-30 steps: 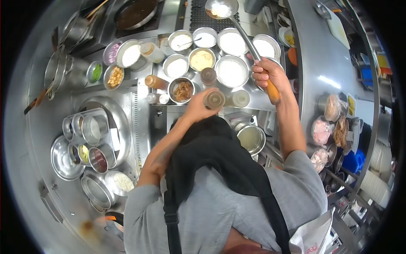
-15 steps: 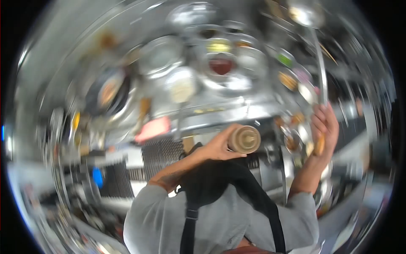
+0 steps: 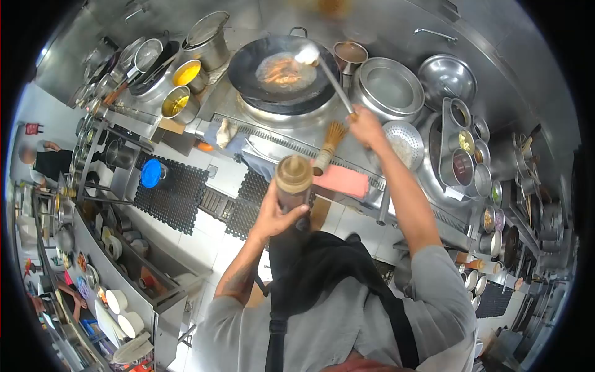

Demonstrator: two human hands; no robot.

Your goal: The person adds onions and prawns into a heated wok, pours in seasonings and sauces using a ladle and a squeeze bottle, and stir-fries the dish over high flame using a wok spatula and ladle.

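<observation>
My left hand [image 3: 277,214] is wrapped round a squeeze bottle [image 3: 294,180] with a tan cap, held upright in front of my apron. In my right hand [image 3: 367,127] is the handle of a long wok ladle [image 3: 334,82]. Its bowl hangs over a black wok [image 3: 248,77] and looks white, but whether that is glare or contents I cannot tell. Orange-brown food [image 3: 283,72] lies in bubbling liquid in the middle of the wok. Beneath my right forearm are a bamboo brush [image 3: 330,144] and a folded pink cloth [image 3: 342,180] on the stove's front ledge.
Pots of yellow liquid [image 3: 188,74] stand left of the wok. To its right are a metal basin [image 3: 392,87], a perforated strainer [image 3: 406,146] and a rack of sauce containers [image 3: 458,167]. Another person [image 3: 54,162] is at far left, near shelving.
My view has swung left, from the sauce containers to the wok. The ladle has come over the wok, still in my right hand. The squeeze bottle stays in my left hand.
</observation>
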